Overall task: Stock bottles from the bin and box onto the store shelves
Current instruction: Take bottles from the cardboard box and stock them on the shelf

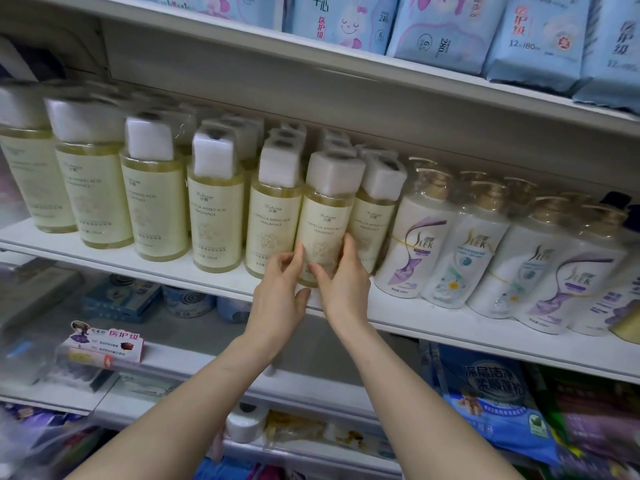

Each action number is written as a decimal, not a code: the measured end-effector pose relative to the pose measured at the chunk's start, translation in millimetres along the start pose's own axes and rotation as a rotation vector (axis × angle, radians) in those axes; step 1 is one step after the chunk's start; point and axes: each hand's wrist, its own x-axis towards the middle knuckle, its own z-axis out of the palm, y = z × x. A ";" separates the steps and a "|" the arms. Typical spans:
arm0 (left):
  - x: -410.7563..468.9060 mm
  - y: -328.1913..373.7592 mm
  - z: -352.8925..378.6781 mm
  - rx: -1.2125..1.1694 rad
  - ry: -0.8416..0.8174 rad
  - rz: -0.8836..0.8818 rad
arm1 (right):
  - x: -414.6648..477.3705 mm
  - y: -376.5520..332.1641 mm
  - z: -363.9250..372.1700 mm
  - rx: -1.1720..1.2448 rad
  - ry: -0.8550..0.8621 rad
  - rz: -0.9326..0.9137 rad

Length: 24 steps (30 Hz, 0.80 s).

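Gripping 1 pale-yellow bottle (323,216) low on its label, curled fingers of left hand (277,299) and right hand (346,289) on either side, slightly tilted at the front edge of the white shelf (398,322), among matching bottles (214,209), near white pump bottles (415,244).

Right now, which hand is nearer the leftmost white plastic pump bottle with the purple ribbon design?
Right. The right hand grips the pale yellow clear bottle, just left of that white pump bottle; the left hand holds the yellow bottle's far side.
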 end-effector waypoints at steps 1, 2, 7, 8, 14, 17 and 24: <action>-0.2 0.5 0.3 -0.010 0.004 -0.007 | -0.5 0.0 0.0 0.010 0.004 0.002; -0.5 1.1 0.8 -0.017 0.012 -0.012 | -1.1 -0.1 -0.1 0.017 0.009 0.002; -5.6 5.5 1.5 -0.030 0.060 -0.021 | -4.0 1.6 -3.7 0.035 0.000 -0.001; -7.2 6.5 1.6 -0.033 0.062 -0.023 | -4.3 3.1 -5.1 0.032 -0.014 -0.004; -16.6 18.0 3.6 -0.053 0.058 -0.074 | -10.0 12.1 -17.1 -0.007 -0.164 -0.037; -32.6 26.4 9.5 -0.036 0.072 -0.098 | -24.3 20.7 -30.3 0.001 -0.203 -0.044; -100.4 50.0 37.3 -0.038 0.187 -0.088 | -87.3 61.3 -75.9 0.096 -0.193 -0.094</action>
